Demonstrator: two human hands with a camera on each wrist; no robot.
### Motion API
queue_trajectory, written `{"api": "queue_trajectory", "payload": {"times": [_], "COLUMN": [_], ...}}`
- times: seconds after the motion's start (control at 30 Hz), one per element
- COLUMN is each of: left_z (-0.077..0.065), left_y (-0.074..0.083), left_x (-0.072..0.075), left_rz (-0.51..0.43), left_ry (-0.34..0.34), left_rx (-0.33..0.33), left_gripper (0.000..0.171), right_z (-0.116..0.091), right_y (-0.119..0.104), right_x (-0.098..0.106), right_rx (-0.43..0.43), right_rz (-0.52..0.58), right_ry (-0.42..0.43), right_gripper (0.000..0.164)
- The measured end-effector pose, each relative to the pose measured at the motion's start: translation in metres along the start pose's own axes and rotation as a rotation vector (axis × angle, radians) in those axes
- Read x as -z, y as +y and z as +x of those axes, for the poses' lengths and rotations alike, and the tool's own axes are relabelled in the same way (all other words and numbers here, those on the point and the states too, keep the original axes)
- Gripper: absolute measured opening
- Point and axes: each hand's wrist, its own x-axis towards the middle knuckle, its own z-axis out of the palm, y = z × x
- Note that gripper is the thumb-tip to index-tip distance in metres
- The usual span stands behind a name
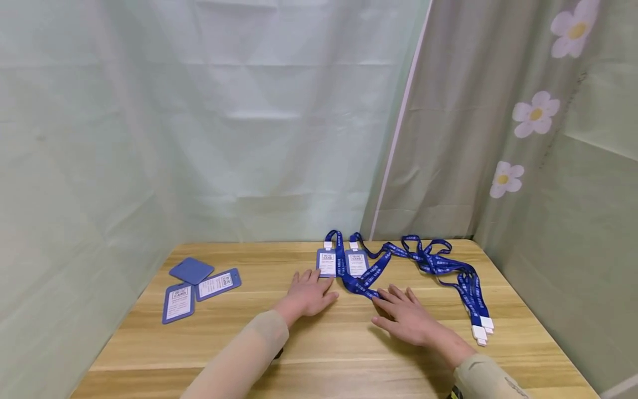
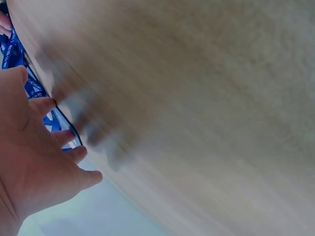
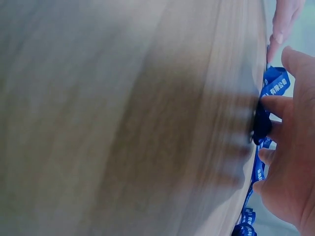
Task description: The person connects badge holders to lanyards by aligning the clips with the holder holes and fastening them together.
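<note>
Two blue ID card holders stand side by side at the back of the table, the left one point(image 1: 326, 263) and the right one point(image 1: 357, 264), each with a white clip and a blue lanyard. My left hand point(image 1: 308, 293) has its fingers spread, with fingertips at the lower edge of the left holder. Spread too, my right hand point(image 1: 406, 316) has its fingertips at the blue lanyard point(image 1: 371, 280) that lies in front of the right holder. In the right wrist view, the fingers reach the printed strap point(image 3: 275, 86). Neither hand grips anything.
At the left lie three loose card holders: one plain blue point(image 1: 191, 270), two showing white cards, one tilted point(image 1: 218, 284) and one nearer point(image 1: 178, 303). A tangle of blue lanyards point(image 1: 438, 263) spreads to the right, ending in white clips point(image 1: 479, 334). Curtains point(image 1: 279, 138) hang behind the table.
</note>
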Motion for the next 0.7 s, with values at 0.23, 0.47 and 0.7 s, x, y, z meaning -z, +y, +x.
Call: {"api": "queue_trajectory", "payload": {"times": [0.23, 0.47, 0.7], "left_z": [-0.005, -0.014, -0.028], "left_y": [-0.005, -0.014, -0.012], "left_x": [-0.001, -0.006, -0.006], "left_rz": [-0.038, -0.007, 0.046], "left_ry": [0.015, 0.050, 0.077], "left_rx": [-0.026, -0.091, -0.217], "left_gripper": [0.065, 0.068, 0.068], "right_z": [-0.002, -0.008, -0.019], "right_y": [0.000, 0.002, 0.014], "right_x": [0.000, 0.004, 0.012], "right_rx": [0.010, 0.052, 0.046], "right_rz": [0.018, 0.057, 0.032], "right_ry": [0.010, 0.042, 0.092], "right_gripper": [0.066, 0.065, 0.066]}}
